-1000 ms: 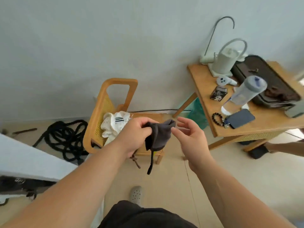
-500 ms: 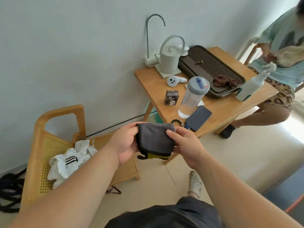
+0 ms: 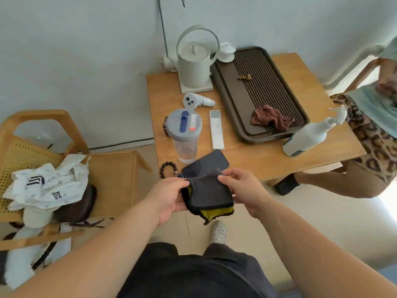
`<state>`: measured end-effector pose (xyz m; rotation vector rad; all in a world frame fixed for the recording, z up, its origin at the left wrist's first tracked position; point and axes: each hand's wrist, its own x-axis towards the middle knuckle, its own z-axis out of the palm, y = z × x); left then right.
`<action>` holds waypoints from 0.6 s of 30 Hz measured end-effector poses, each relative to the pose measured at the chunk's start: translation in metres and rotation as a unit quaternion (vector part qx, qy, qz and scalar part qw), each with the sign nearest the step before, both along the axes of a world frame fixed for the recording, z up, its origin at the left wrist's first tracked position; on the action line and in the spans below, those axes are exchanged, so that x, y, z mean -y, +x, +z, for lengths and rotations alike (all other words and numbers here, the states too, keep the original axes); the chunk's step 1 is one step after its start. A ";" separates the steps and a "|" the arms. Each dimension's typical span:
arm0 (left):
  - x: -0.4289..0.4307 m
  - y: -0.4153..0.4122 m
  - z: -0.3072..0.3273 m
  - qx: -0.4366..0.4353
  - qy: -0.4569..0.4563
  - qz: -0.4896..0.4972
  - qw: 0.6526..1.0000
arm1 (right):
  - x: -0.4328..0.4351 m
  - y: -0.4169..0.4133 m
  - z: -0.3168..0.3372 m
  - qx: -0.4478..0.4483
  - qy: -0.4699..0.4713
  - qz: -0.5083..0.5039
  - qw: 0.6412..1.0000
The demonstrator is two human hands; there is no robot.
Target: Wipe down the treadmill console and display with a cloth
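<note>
A folded grey cloth [image 3: 209, 193] with a yellow underside hangs between both my hands at waist height, in front of the wooden table [image 3: 253, 158]. My left hand [image 3: 168, 197] pinches its left edge, thumb on top. My right hand [image 3: 242, 190] pinches its upper right corner. A white spray bottle [image 3: 307, 137] stands on the table's right front part. No treadmill is in view.
On the table stand a kettle [image 3: 194, 65], a clear bottle with a grey lid [image 3: 184, 134], a remote [image 3: 216, 129], a phone [image 3: 206, 163], a bead bracelet [image 3: 168, 169] and a dark tray [image 3: 242, 125] with a brown rag [image 3: 269, 118]. A wooden chair [image 3: 111, 175] with clothes is left. A seated person [image 3: 369, 134] is right.
My view has swung right and down, so the table now lies straight ahead. Both hands kept hold of the cloth, which now shows its yellow underside.
</note>
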<state>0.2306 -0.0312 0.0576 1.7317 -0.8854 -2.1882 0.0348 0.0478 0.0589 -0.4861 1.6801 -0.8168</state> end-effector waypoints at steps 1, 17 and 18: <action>-0.005 -0.015 -0.001 0.002 0.004 0.005 1.000 | -0.002 -0.015 -0.001 -0.014 0.006 0.006 1.000; 0.012 -0.187 -0.042 0.051 0.011 -0.024 0.998 | 0.028 -0.171 -0.062 -0.194 0.070 0.092 0.974; 0.011 -0.189 -0.043 0.066 0.012 -0.026 0.997 | 0.028 -0.173 -0.065 -0.204 0.085 0.102 0.970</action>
